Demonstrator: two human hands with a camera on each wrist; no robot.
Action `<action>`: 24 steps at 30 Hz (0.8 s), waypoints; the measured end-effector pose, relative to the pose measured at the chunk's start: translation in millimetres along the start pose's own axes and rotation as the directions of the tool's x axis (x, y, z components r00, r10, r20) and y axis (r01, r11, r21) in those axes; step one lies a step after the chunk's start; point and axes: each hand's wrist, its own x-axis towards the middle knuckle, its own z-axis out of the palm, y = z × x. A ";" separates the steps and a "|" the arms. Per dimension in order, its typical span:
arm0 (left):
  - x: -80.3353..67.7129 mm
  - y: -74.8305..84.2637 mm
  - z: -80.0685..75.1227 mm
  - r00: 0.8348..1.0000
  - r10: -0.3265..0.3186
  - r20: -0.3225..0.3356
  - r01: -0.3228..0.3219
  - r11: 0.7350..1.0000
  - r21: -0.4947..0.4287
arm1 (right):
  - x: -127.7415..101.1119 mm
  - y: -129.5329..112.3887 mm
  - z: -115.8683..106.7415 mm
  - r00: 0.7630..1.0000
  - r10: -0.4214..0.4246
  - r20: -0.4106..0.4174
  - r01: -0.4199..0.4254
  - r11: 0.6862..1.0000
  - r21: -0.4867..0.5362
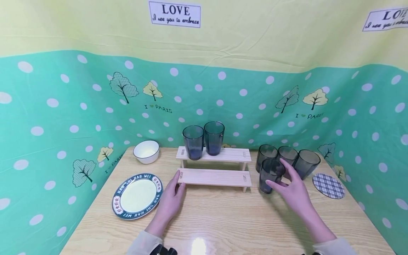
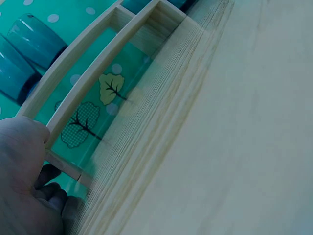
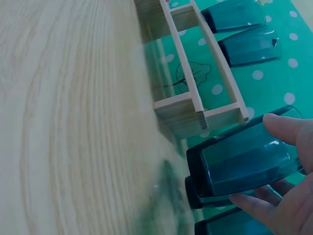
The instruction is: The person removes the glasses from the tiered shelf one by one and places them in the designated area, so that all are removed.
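My right hand [image 1: 294, 196] grips a dark tinted glass tumbler [image 1: 268, 175], thumb on the near side and fingers around the far side. In the right wrist view that tumbler [image 3: 244, 159] overlaps others behind it. Three more tumblers [image 1: 307, 163] stand close together just beyond it. At the left end of a two-tier wooden rack [image 1: 214, 177], my left hand [image 1: 169, 203] holds the lower board. The left wrist view has its thumb on top and its fingers curled below the board [image 2: 93, 81]. Two matching tumblers [image 1: 193, 143] stand side by side on the upper tier.
A blue-rimmed plate [image 1: 159, 198] lies beside my left forearm, with a white bowl [image 1: 146, 150] behind it. On the far right is a round checked mat [image 1: 329, 186]. A dotted green cloth [image 1: 220, 88] hangs behind and beside the wooden table [image 1: 220, 226].
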 end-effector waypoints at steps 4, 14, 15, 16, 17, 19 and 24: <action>-0.2 0.4 -0.1 1.000 0.002 0.002 -0.002 1.000 -0.002 | 2.0 6.3 1.4 1.000 0.006 0.003 -0.006 1.000 -0.011; -0.2 -0.1 0.3 1.000 -0.005 0.002 0.005 1.000 -0.006 | 7.7 17.3 4.8 0.999 0.053 0.009 -0.052 0.998 -0.029; -0.2 0.0 0.4 1.000 -0.001 0.002 0.001 1.000 -0.005 | 8.5 18.4 5.0 0.999 0.053 0.005 -0.053 0.998 -0.031; -0.3 0.0 0.4 1.000 -0.004 0.004 0.004 1.000 -0.005 | 9.4 19.5 5.3 0.999 0.054 0.001 -0.054 0.998 -0.033; -0.4 0.3 0.4 1.000 -0.006 0.005 0.006 1.000 -0.006 | 10.4 20.5 5.6 0.999 0.052 -0.004 -0.053 0.998 -0.035; -0.5 0.9 0.3 1.000 -0.010 0.006 0.010 1.000 -0.007 | 12.1 21.9 6.3 0.999 0.050 -0.012 -0.050 0.998 -0.038; -0.6 1.2 0.7 1.000 -0.003 0.000 0.003 1.000 -0.006 | 14.7 23.2 7.6 0.999 0.035 -0.019 -0.035 0.999 -0.027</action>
